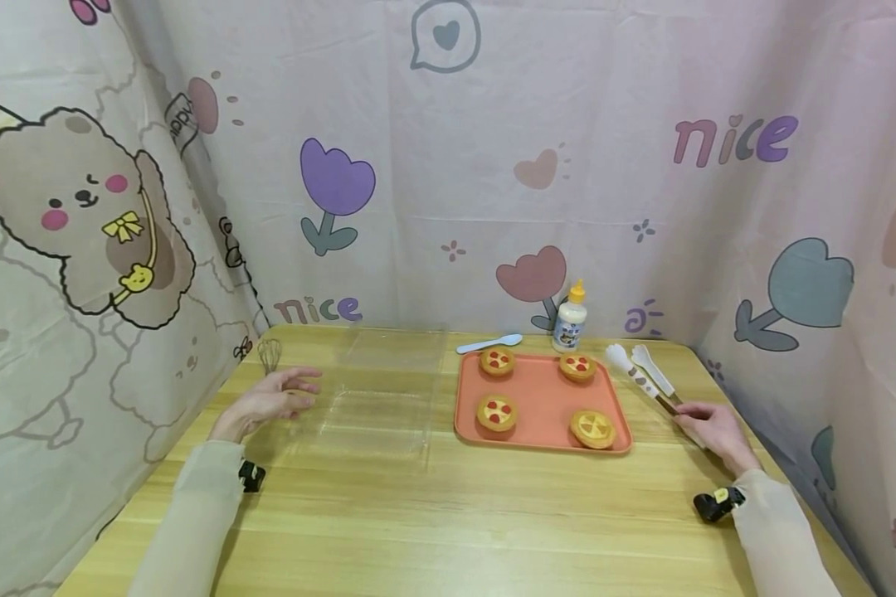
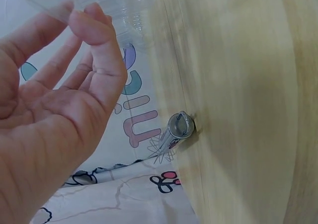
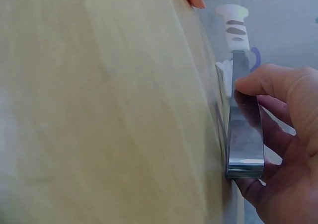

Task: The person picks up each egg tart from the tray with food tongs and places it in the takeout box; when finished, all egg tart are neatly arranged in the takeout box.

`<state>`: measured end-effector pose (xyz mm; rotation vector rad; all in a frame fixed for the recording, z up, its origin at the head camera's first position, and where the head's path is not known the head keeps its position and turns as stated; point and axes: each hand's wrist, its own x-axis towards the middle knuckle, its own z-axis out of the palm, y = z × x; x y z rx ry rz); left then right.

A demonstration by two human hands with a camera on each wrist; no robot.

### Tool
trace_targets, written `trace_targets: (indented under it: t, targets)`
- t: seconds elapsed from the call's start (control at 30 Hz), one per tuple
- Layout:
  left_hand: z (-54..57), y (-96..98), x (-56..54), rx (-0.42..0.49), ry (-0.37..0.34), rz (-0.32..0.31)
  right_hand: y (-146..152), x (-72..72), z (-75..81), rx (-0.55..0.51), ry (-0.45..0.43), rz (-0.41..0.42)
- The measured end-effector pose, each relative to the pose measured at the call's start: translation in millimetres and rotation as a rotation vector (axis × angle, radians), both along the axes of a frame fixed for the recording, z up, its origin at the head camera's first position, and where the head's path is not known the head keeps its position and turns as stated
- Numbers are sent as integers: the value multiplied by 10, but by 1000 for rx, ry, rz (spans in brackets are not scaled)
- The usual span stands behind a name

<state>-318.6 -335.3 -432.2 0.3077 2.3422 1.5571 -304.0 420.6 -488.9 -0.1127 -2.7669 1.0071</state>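
Note:
My right hand [image 1: 717,431] grips a pair of metal tongs [image 3: 245,139] with white paw-shaped tips, thumb on one arm and fingers on the other side. The tongs lie low over the table to the right of an orange tray [image 1: 545,406], their two tips spread apart. On the tray sit several small toy pizzas and tarts, among them a tart [image 1: 593,429] at its near right corner. My left hand [image 1: 272,396] hovers with loosely bent fingers beside a clear plastic box [image 1: 377,423] with its lid raised; whether a fingertip touches the box, I cannot tell.
A whisk [image 1: 270,355] is behind my left hand, near the table's left edge. Behind the tray are a light blue spoon [image 1: 489,343] and a white bottle [image 1: 570,319] with a yellow cap. Printed curtains [image 1: 433,182] hang at the back and sides.

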Motion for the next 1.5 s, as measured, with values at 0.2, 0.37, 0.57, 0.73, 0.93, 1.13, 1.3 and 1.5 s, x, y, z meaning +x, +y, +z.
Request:
trace_targets:
  t: [0.2, 0.37, 0.57, 0.73, 0.93, 1.13, 1.3, 1.5]
  targets:
    - [23, 13, -2, -24, 14, -17, 11, 19, -6, -10, 35, -50]
    - [36, 11, 1, -19, 24, -30, 8, 55, 35, -21, 63, -49]
    - [37, 15, -1, -24, 19, -29, 30, 68, 37, -42, 41, -27]
    - [51, 26, 15, -40, 24, -34, 42, 78, 43, -115, 5, 27]
    - [55, 29, 5, -53, 24, -36, 31, 102, 88, -239, 10, 41]
    - [55, 31, -3, -62, 13, -33, 13, 69, 108, -235, 54, -44]
    - [58, 33, -4, -80, 14, -31, -6, 56, 107, -282, 80, -6]
    - [62, 44, -6, -85, 8, -27, -21, 64, 151, -348, 57, 63]
